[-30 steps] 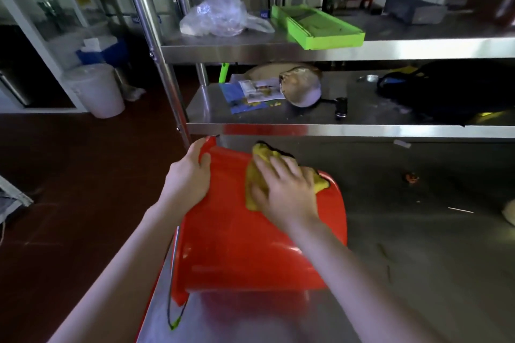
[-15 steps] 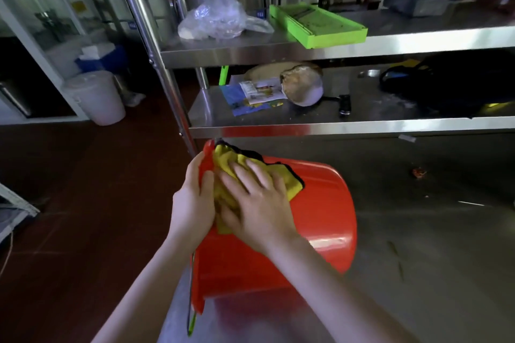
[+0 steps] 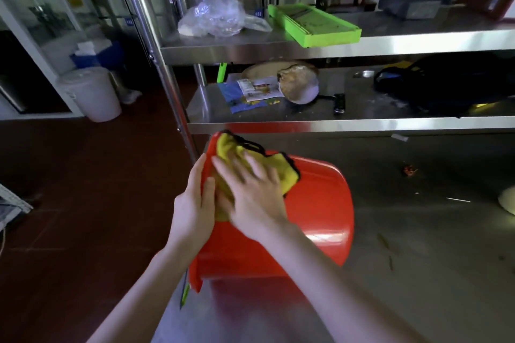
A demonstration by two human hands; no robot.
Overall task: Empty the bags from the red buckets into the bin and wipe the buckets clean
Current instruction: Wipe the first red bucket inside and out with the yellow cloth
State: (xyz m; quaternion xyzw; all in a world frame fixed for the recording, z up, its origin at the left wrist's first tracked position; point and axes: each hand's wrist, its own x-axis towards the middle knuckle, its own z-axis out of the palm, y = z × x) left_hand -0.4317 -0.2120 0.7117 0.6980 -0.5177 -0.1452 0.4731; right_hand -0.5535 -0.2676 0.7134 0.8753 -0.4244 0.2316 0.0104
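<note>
A red bucket [image 3: 315, 220] lies tipped on its side on the steel table [image 3: 418, 273], near the table's left edge. My left hand [image 3: 193, 203] grips the bucket's left edge, thumb on the near face. My right hand [image 3: 250, 192] presses a yellow cloth with a black hem [image 3: 278, 167] flat against the bucket's upper side, fingers spread and blurred by motion. The bucket's inside is hidden from this angle.
A steel shelf rack stands behind the bucket, holding a clear plastic bag [image 3: 217, 18], a green tray [image 3: 315, 25], papers [image 3: 250, 92], and a dark bag [image 3: 440, 86]. A white bin [image 3: 92, 95] stands on the red floor at the left. Small scraps lie on the table at right.
My right hand slid the cloth leftward across the bucket until it lies next to my left hand. The bucket turned a little in my grip.
</note>
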